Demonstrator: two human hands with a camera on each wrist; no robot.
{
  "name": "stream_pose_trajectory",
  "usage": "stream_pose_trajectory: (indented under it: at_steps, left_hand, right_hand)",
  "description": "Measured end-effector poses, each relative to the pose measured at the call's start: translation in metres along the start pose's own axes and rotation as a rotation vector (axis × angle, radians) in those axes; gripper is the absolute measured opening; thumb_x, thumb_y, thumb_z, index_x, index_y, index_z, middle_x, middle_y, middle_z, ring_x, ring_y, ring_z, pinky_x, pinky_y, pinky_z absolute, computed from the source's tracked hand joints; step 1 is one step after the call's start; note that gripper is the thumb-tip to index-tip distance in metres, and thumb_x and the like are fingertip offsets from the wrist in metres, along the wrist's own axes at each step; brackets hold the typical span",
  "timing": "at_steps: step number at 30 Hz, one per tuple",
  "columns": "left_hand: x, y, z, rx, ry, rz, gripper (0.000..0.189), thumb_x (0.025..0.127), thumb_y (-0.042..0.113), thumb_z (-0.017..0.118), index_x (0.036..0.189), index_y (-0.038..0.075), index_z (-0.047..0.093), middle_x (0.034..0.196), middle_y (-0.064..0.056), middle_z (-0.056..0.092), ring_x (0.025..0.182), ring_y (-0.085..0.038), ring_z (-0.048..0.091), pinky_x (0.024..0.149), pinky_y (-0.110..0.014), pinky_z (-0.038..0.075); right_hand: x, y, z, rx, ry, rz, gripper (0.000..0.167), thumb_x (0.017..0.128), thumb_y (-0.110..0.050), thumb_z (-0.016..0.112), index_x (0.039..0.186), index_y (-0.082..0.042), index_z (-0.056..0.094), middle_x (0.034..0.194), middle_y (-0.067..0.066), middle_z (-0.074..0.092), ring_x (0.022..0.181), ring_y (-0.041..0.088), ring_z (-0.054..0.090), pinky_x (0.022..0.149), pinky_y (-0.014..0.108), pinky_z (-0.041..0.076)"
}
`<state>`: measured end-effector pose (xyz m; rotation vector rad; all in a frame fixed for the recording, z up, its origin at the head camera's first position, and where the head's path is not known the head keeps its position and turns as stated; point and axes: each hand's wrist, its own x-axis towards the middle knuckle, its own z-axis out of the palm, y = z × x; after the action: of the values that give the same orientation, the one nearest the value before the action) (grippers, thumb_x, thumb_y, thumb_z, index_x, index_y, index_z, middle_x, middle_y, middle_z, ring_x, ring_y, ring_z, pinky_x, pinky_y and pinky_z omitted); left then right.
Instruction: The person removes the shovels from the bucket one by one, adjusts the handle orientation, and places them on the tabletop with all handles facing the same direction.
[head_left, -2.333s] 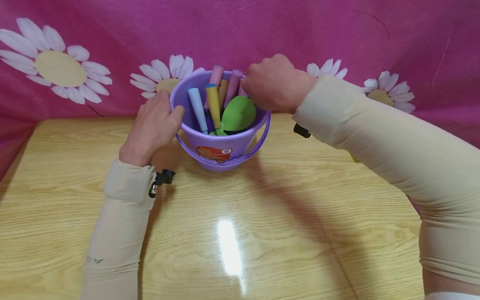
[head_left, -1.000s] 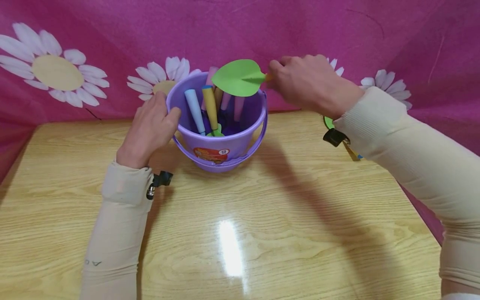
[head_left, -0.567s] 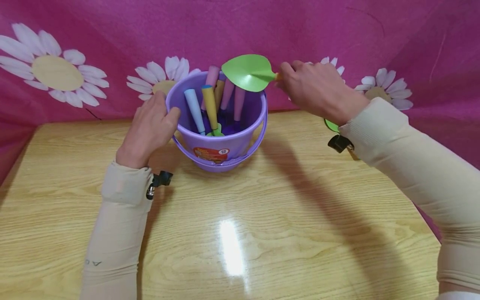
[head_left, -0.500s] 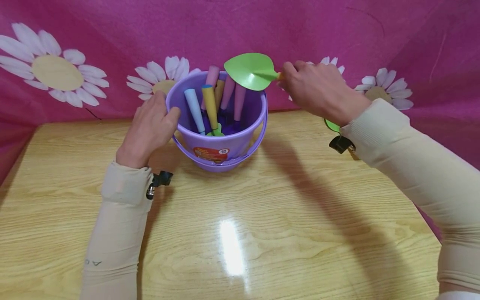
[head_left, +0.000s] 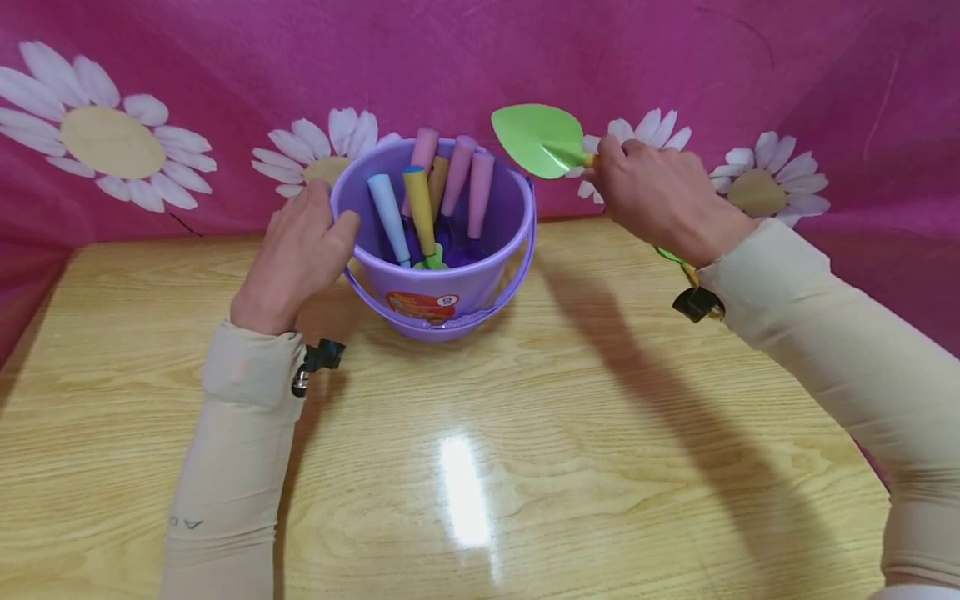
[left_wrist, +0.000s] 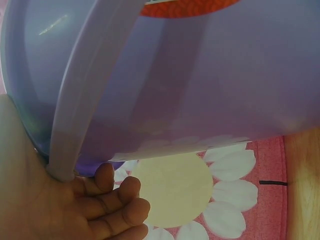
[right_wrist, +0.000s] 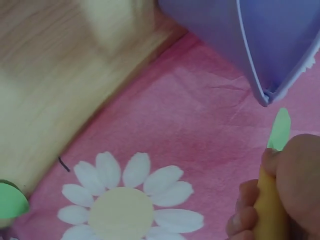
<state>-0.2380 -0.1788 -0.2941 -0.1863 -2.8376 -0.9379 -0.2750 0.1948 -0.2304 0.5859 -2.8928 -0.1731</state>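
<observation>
A purple bucket (head_left: 442, 287) stands at the back of the wooden table, its handle hanging down in front. My left hand (head_left: 296, 254) holds its left rim, the thumb over the edge; the left wrist view shows the fingers (left_wrist: 127, 210) outside, beside the handle joint. My right hand (head_left: 660, 187) grips a trowel by its yellow handle (right_wrist: 272, 210). The trowel's green leaf-shaped blade (head_left: 538, 137) points left, in the air just right of the bucket's rim. Inside the bucket, several tools lean with handles up: light blue (head_left: 388, 212), yellow (head_left: 420, 208) and pink (head_left: 480, 193).
Another green-headed tool (head_left: 673, 257) with a yellow handle lies on the table (head_left: 570, 400), partly hidden under my right wrist. A pink cloth (head_left: 450, 67) with large white flowers rises behind the table's back edge.
My right hand has drawn the trowel up out of the bucket and carried it rightward past the rim. The left hand has stayed at the bucket's left rim.
</observation>
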Motion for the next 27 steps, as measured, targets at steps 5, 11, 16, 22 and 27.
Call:
stream_pose_trajectory:
  at_steps: [5, 11, 16, 22, 27]
  left_hand:
    - [0.0, -0.001, 0.0, -0.002, 0.005, 0.004, 0.048, 0.099, 0.031, 0.036, 0.126, -0.007, 0.049, 0.115, -0.023, 0.056, 0.102, -0.039, 0.056, 0.087, -0.052, 0.046]
    - [0.0, 0.0, 0.001, -0.006, 0.005, 0.008, 0.048, 0.099, 0.031, 0.036, 0.126, -0.007, 0.049, 0.114, -0.023, 0.056, 0.102, -0.038, 0.055, 0.087, -0.051, 0.046]
    - [0.0, 0.0, 0.001, -0.008, -0.005, 0.006, 0.049, 0.099, 0.031, 0.035, 0.127, -0.007, 0.049, 0.114, -0.023, 0.056, 0.102, -0.038, 0.054, 0.085, -0.05, 0.045]
    - [0.0, 0.001, 0.0, -0.011, -0.012, -0.014, 0.05, 0.099, 0.031, 0.036, 0.13, -0.006, 0.048, 0.117, -0.023, 0.056, 0.103, -0.038, 0.055, 0.088, -0.051, 0.047]
    - [0.0, 0.001, 0.0, -0.015, -0.016, -0.023, 0.051, 0.098, 0.031, 0.036, 0.132, -0.005, 0.047, 0.118, -0.022, 0.056, 0.104, -0.038, 0.056, 0.089, -0.052, 0.048]
  right_hand:
    - [-0.003, 0.004, 0.013, 0.052, -0.011, 0.055, 0.042, 0.11, -0.038, 0.035, 0.105, 0.0, 0.049, 0.089, 0.025, 0.061, 0.076, 0.051, 0.064, 0.06, 0.064, 0.05]
    - [-0.012, 0.013, 0.031, 0.098, -0.009, 0.074, 0.034, 0.107, -0.032, 0.045, 0.101, 0.001, 0.048, 0.079, 0.026, 0.061, 0.065, 0.049, 0.062, 0.052, 0.057, 0.046]
    - [-0.022, 0.023, 0.046, 0.127, -0.033, 0.068, 0.031, 0.106, -0.03, 0.051, 0.103, 0.001, 0.047, 0.075, 0.023, 0.059, 0.061, 0.047, 0.062, 0.052, 0.056, 0.047]
    - [-0.031, 0.032, 0.065, 0.106, -0.054, 0.064, 0.032, 0.108, -0.032, 0.047, 0.103, 0.0, 0.045, 0.065, 0.017, 0.056, 0.056, 0.04, 0.061, 0.053, 0.053, 0.047]
    - [-0.036, 0.037, 0.083, 0.115, -0.062, 0.082, 0.031, 0.108, -0.027, 0.044, 0.105, 0.003, 0.043, 0.063, 0.022, 0.056, 0.057, 0.046, 0.061, 0.054, 0.056, 0.048]
